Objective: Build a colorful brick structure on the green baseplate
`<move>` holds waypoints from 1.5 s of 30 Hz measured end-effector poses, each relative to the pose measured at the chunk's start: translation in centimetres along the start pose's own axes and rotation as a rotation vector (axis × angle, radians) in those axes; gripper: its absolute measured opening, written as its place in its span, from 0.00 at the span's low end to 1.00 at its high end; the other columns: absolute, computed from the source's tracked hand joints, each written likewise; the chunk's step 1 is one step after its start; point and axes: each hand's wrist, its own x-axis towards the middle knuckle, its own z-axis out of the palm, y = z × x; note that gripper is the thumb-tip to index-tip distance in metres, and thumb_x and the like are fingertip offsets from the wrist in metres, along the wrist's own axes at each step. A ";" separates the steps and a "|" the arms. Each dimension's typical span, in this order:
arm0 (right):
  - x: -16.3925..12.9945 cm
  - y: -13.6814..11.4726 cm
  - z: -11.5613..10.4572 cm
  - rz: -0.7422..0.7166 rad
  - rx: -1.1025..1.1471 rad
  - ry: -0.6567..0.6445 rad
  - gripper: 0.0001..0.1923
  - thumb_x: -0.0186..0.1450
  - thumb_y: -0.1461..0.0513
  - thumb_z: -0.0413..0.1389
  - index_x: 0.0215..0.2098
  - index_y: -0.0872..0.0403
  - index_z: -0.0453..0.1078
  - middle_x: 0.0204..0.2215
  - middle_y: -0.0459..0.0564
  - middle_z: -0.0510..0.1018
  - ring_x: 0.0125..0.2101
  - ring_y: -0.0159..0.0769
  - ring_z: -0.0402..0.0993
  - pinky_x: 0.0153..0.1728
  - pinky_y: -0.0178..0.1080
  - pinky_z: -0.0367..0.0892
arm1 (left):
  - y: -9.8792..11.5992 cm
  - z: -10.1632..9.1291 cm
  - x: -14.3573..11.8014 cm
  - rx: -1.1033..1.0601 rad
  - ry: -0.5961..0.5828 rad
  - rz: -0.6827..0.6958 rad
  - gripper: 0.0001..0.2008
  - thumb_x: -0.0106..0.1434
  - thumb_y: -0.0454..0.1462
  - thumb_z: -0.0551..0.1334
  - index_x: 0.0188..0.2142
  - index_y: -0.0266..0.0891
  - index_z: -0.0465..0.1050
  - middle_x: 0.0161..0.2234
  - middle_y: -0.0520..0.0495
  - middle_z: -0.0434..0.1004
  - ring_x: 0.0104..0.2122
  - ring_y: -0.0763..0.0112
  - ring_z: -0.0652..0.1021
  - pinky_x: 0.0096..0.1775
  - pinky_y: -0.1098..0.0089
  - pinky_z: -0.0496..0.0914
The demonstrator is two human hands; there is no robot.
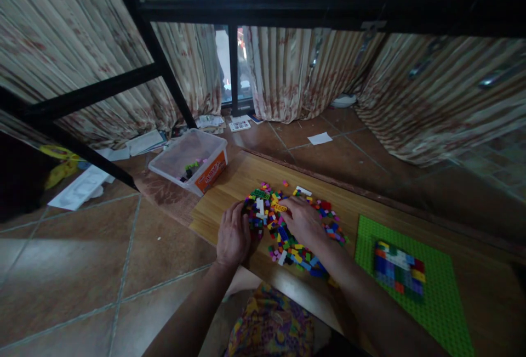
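A heap of small coloured toy bricks (pixel 293 247) lies spread over a wooden board. My right hand (pixel 303 219) reaches over the heap from the right, its fingertips closed on a yellow brick (pixel 280 208). At the heap's left side, my left hand (pixel 233 233) is cupped with its fingers bent down and the thumb apart; I see nothing held in it. A green brick (pixel 260 194) and a white brick (pixel 260 207) lie between the hands. To the right, a green baseplate (pixel 441 291) carries a block of joined multicoloured bricks (pixel 398 270).
A clear plastic box (pixel 211 151) with an orange label and several bricks inside stands at the board's far left end. The wooden board (pixel 242 173) is low above a tiled floor (pixel 164 269). Papers (pixel 146 142), a black metal frame (pixel 172 83) and striped curtains (pixel 283 72) are beyond.
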 end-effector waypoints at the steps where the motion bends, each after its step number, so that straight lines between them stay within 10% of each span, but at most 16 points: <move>1: -0.2 0.3 -0.1 0.004 0.033 0.015 0.10 0.63 0.66 0.53 0.41 0.51 0.73 0.39 0.51 0.78 0.43 0.41 0.72 0.46 0.42 0.65 | -0.1 0.0 0.0 0.000 0.001 0.000 0.16 0.69 0.37 0.50 0.53 0.38 0.65 0.51 0.40 0.71 0.52 0.61 0.71 0.54 0.56 0.67; 8: -1.8 2.9 -2.1 0.224 0.552 0.152 0.13 0.64 0.58 0.54 0.46 0.51 0.72 0.40 0.50 0.79 0.38 0.38 0.75 0.43 0.43 0.69 | -0.3 0.2 0.0 0.015 0.015 0.003 0.16 0.69 0.38 0.50 0.53 0.38 0.65 0.51 0.40 0.71 0.52 0.61 0.71 0.54 0.57 0.67; 19: -3.5 2.8 -3.5 0.582 1.748 0.019 0.12 0.55 0.59 0.66 0.38 0.50 0.74 0.30 0.45 0.80 0.32 0.36 0.79 0.37 0.42 0.74 | -0.4 0.2 0.2 0.030 0.000 -0.044 0.15 0.69 0.39 0.49 0.51 0.39 0.67 0.50 0.41 0.72 0.52 0.61 0.72 0.54 0.57 0.67; 36: -2.8 3.9 -6.3 0.621 1.691 -0.160 0.12 0.60 0.63 0.60 0.43 0.53 0.75 0.35 0.49 0.80 0.31 0.30 0.76 0.31 0.32 0.73 | -0.4 0.6 1.1 0.039 -0.004 -0.022 0.16 0.69 0.40 0.49 0.51 0.39 0.68 0.50 0.41 0.73 0.51 0.60 0.72 0.54 0.57 0.67; 45: -5.6 4.7 -6.7 0.658 1.573 -0.007 0.12 0.58 0.63 0.59 0.41 0.51 0.75 0.36 0.49 0.81 0.29 0.30 0.75 0.31 0.32 0.71 | -0.4 0.8 1.2 0.008 0.016 0.014 0.17 0.69 0.41 0.47 0.51 0.38 0.67 0.49 0.40 0.72 0.52 0.60 0.71 0.55 0.57 0.66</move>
